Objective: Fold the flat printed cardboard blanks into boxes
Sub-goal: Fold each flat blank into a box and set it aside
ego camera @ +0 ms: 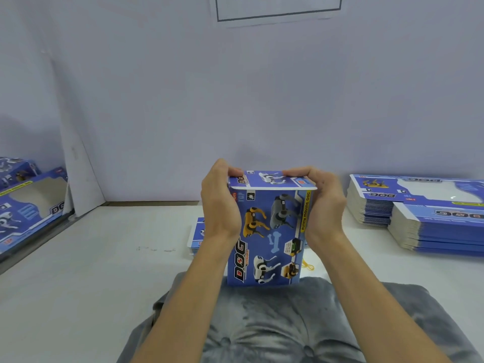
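Head view, single frame. Largest item: white table (91, 258), running back to a pale wall. I sit at its near edge with a grey cushion (288, 323) in front of me. Right side: two stacks of flat blanks (432, 226), window cut-outs showing on the top sheets. Left side: finished boxes (28, 205), leaning by the wall. A smaller pile of blanks (196, 239) sits behind my left wrist.

Centre: the box (267, 237) in work, erected, upright, lower end at the cushion's edge. Top flap (269, 179) is folded over but its front edge overhangs, so I judge it not yet tucked.

Left hand (222, 203) grips the box's upper left side, fingertips curled onto the flap. Right hand (324, 200) does the same on the upper right.

Risk: uneven press from one hand could skew the flap so its tongue misses the slot and creases. Squeezing the sides could bow the thin card. Base rests on soft cushion; box may tip.
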Demonstrator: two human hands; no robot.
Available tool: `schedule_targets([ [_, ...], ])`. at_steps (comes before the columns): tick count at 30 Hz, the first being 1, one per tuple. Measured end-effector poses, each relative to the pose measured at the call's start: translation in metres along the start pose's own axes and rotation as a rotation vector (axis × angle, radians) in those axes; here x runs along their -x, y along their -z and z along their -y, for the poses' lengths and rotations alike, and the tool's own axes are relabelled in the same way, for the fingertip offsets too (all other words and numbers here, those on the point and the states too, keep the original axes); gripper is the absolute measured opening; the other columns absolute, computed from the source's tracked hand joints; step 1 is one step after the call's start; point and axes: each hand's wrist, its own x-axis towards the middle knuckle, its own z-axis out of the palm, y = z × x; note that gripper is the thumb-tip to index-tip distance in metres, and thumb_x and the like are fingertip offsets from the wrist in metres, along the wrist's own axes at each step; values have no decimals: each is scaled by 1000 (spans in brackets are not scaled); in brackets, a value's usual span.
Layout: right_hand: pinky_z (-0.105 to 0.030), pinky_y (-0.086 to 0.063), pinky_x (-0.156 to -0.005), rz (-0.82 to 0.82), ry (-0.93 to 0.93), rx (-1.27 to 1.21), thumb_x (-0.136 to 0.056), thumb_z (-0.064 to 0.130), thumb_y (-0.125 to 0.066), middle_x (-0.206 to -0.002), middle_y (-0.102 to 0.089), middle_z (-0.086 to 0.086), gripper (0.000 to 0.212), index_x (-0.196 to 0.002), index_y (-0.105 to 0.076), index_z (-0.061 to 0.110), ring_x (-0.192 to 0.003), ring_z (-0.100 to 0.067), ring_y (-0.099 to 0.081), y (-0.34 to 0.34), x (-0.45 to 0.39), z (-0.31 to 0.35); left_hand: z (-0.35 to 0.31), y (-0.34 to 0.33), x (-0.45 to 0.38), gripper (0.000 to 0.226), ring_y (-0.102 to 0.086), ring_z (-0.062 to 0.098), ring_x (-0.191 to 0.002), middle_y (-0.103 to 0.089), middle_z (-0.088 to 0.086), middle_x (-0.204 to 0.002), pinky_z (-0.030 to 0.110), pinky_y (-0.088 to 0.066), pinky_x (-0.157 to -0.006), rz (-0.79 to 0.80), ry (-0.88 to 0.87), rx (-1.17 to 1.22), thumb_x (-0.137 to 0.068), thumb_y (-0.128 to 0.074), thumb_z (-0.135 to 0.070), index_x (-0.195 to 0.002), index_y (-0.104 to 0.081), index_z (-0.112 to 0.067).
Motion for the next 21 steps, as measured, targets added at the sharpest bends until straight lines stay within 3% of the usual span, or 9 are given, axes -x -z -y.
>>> schedule_targets([
  [4,-24,-52,-70,114,19,115,-91,52,-36,-122,-65,-11,51,-124,-66,27,-98,-23,-64,5,-1,0,-4,-1,-5,29,-66,40,-95,-62,8,-97,46,-52,-72,-11,-2,-59,-89,-37,-45,-87,-57,-23],
  [8,-25,-57,-73,365,-73,18,-90,35,-63,-99,-67,5,66,-148,-33,46,-79,-13,-70,22,-5,11,-7,5,-9,33,-71,18,-71,-65,12,-107,28,-55,-55,18,146,63,-103,-31,-50,-108,-55,-28],
  [11,-45,-51,-102,175,40,216,-74,41,-80,-116,-71,-9,85,-146,-35,47,-106,-23,-70,15,-5,21,-15,6,-11,34,-72,26,-82,-67,19,-119,40,-60,-68,111,200,91,-102,-39,-53,-119,-56,-29],
  [13,-46,-51,-102,-1,71,172,-70,52,-79,-107,-76,-4,85,-145,-40,40,-105,-18,-71,13,-11,27,-21,6,-13,44,-68,36,-100,-66,19,-125,56,-55,-93,192,204,73,-94,-47,-55,-128,-57,-27],
  [15,-47,-53,-99,-30,15,61,-77,58,-76,-108,-76,2,78,-143,-46,29,-107,-17,-70,20,-18,35,-27,9,-15,48,-64,41,-112,-67,13,-124,60,-48,-101,258,177,-11,-86,-51,-54,-125,-62,-27],
  [17,-43,-57,-93,116,-106,-18,-85,56,-64,-114,-74,-6,58,-130,-64,20,-107,-22,-71,31,-20,40,-30,13,-17,45,-68,34,-106,-68,13,-121,53,-53,-95,299,158,-56,-85,-52,-53,-121,-64,-27],
  [18,-33,-59,-84,233,-151,4,-92,53,-56,-103,-77,-3,44,-114,-75,20,-96,-17,-74,27,-18,47,-30,14,-18,41,-69,29,-95,-70,13,-117,47,-56,-86,294,163,-49,-88,-53,-53,-117,-64,-27],
  [20,-18,-57,-69,466,-158,82,-101,54,-38,-68,-74,12,57,-87,-82,21,-64,1,-70,25,-13,44,-25,17,-19,26,-66,20,-75,-71,7,-96,35,-52,-70,241,209,-13,-96,-55,-47,-105,-64,-24],
  [21,-19,-57,-71,558,-189,206,-96,66,-36,-58,-70,17,69,-93,-81,14,-55,6,-66,22,-7,49,-21,20,-20,20,-64,16,-68,-71,1,-83,31,-49,-64,210,234,-4,-99,-56,-40,-98,-63,-22],
])
